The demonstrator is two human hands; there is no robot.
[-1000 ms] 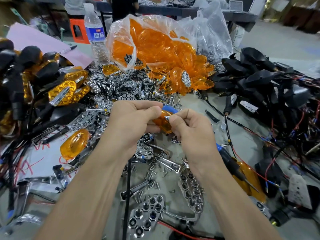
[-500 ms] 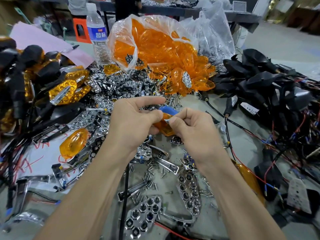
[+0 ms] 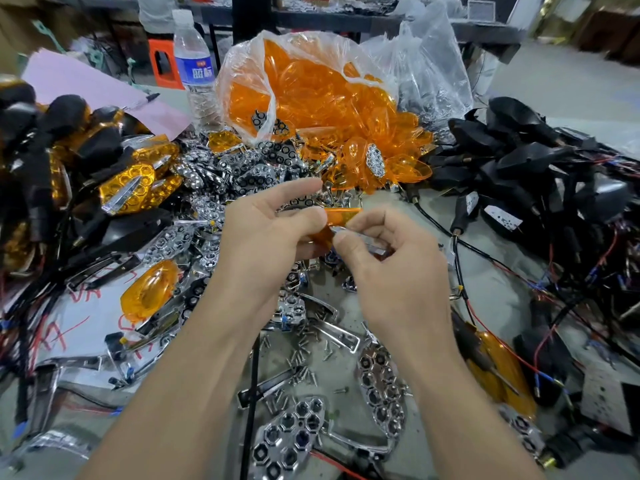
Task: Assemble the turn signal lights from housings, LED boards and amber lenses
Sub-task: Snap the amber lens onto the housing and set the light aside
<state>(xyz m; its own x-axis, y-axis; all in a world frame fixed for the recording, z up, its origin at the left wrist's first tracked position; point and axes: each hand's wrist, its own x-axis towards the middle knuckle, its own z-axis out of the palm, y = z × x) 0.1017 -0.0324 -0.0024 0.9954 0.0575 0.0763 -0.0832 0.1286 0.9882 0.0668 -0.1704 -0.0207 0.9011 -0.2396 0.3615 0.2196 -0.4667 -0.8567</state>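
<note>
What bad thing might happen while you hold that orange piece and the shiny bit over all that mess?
The chrome strip pinched by the right hand might slip and get lost among the chrome reflectors lying on the table below. The amber lens in the left hand could crack if it is forced on crooked. A forearm could also sweep the loose screws away.

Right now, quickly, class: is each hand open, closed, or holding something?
Left hand: pinches the amber lens.
Right hand: pinches a chrome strip at the lens's edge.
</note>
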